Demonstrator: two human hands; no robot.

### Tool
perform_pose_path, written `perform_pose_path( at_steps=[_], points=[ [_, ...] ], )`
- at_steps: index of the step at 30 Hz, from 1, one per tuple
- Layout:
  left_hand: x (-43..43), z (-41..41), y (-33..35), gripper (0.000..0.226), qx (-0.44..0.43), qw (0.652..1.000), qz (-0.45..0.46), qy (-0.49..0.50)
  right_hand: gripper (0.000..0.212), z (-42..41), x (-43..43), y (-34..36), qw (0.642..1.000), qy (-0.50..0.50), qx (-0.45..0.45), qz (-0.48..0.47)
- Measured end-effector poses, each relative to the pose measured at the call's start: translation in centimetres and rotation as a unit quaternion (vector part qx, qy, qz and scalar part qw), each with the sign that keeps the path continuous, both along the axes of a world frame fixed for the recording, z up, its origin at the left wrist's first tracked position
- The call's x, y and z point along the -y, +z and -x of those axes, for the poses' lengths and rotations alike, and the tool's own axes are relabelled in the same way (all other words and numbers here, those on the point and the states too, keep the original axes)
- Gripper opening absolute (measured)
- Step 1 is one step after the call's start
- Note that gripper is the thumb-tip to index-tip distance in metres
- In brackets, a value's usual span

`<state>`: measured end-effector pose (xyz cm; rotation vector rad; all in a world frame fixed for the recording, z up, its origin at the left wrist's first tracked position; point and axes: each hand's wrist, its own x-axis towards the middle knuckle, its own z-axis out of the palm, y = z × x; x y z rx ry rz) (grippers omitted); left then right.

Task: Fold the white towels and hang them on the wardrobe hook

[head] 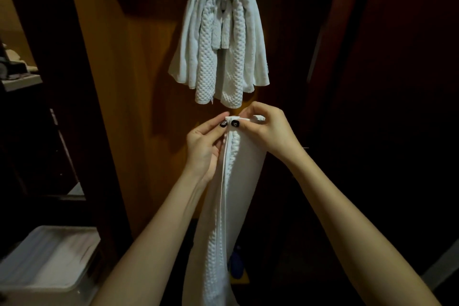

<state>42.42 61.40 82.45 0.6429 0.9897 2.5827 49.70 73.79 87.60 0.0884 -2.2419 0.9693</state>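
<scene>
Pinching the top edge, left hand (pixel 205 148) holds the towel (pixel 246 174), hanging between the arms; right hand (pixel 269 131) pinches it too. Fingertip hold only: layers could slip, unfolding. Above, hung towels (pixel 218 40) crowd the hidden hook; another may dislodge them.

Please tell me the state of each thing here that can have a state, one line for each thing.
hung towels: draped over the hook, hanging down.
held towel: folded lengthwise, hanging straight down, not yet hung.
left hand: pinches the held towel's top edge.
right hand: pinches the same edge.
hook: hidden under the hung towels.
box: open or closed, cannot tell.
</scene>
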Motion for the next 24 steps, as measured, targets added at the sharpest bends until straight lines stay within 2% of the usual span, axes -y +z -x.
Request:
perform_pose_path(
  at_steps=[4,7,10,12,16,19,21,24],
  points=[
    [1.0,0.0,-0.3,0.027,-0.058,0.998,-0.004,-0.04,0.022,0.2,-0.1,-0.2,1.0,0.009,-0.017,0.003],
    [1.1,-0.5,-1.1,0.042,-0.124,0.991,0.02,-0.047,0.021,0.4,-0.2,-1.3,0.998,-0.005,-0.054,0.018],
    [0.4,-1.3,-2.5,0.065,-0.163,0.983,0.088,0.008,0.019,0.7,-0.2,-2.4,0.998,-0.025,-0.061,-0.015],
    [-0.2,-1.5,-3.0,0.07,-0.164,0.98,0.099,0.054,0.02,1.0,-0.2,-2.7,0.998,-0.026,-0.039,-0.034],
    [0.3,0.0,-2.9,0.064,-0.167,0.979,0.06,0.104,0.018,0.4,-3.2,-1.5,0.995,-0.056,-0.003,-0.087],
    [0.8,1.7,-2.0,0.056,-0.154,0.982,0.044,0.097,0.013,-1.2,-6.0,-0.4,0.996,-0.021,0.071,-0.04],
    [0.3,2.2,-1.7,0.046,-0.15,0.981,0.053,0.115,0.02,-1.8,-6.7,-0.3,0.993,0.013,0.114,-0.002],
    [-0.4,2.2,-1.4,0.035,-0.177,0.973,0.073,0.132,0.029,-1.7,-6.3,-0.5,0.993,-0.012,0.103,-0.048]
  ],
)
